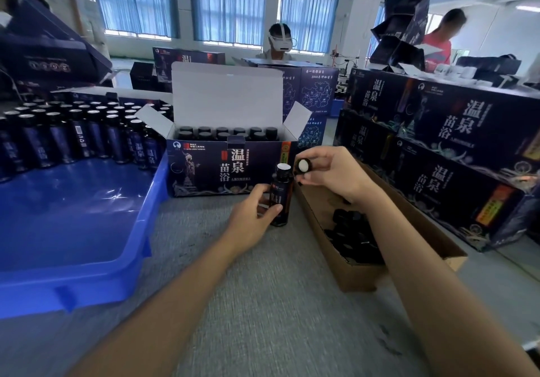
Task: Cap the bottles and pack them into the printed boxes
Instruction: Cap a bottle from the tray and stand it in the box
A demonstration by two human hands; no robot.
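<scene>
The bottle stood upright on the table, just before the front wall of the open box, near that wall's right end. The left hand gripped it low on the body, with fingers and thumb curled round it. The right hand pinched a cap beside and slightly above the bottle's mouth, not touching it; the cap's white inside faced the camera.

The bottle looked small, stiff and probably glass, so light but breakable, and its glossy label could slip. The low grip seemed right, since it left the neck free. The cap was very light, and a pinch by its rim should be enough for turning.

The white top of the bottle was perhaps a seal, but I could not tell. The neck thread was too dark to see. In the box only caps showed, so a free place there could not be confirmed. The right forearm hid part of the loose caps in the tray at the table's right side. The bin at the left was cut off by the frame.
</scene>
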